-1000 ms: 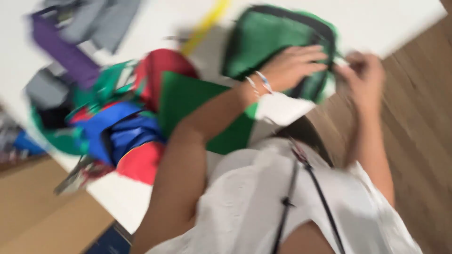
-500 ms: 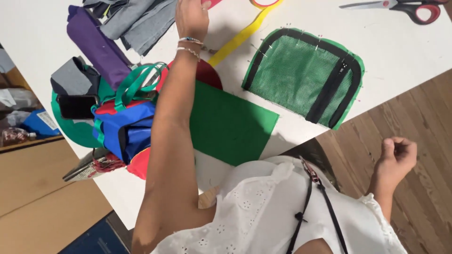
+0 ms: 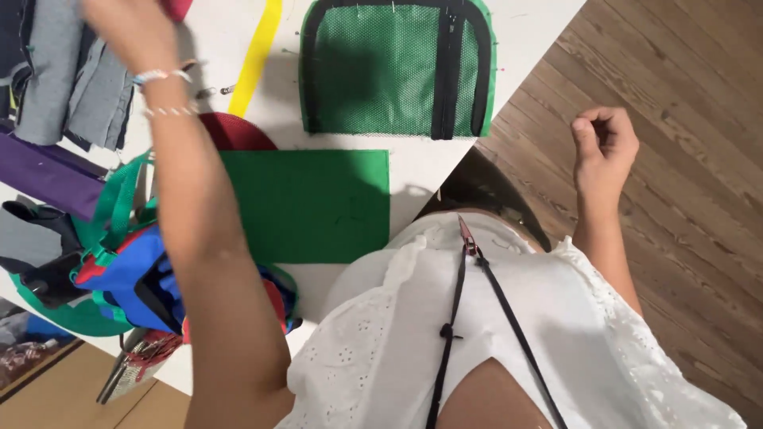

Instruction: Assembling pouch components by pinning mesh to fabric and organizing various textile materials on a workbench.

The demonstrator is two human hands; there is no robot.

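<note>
Green mesh panel point(image 3: 397, 71) flat on white surface point(image 3: 524, 32), pinned for sewing | left hand point(image 3: 127, 32) blurred over red fabric point(image 3: 176, 8), grip unclear | right hand point(image 3: 604, 147) loosely curled, empty, off-surface.

you have no labels, signs or screens in view. one possible package: a flat, glossy item with red and silver print point(image 3: 137, 367) at the lower left, jutting past the tabletop point(image 3: 524, 32) edge beneath the fabric pile. too blurred and too covered for you to confirm its kind.
</note>
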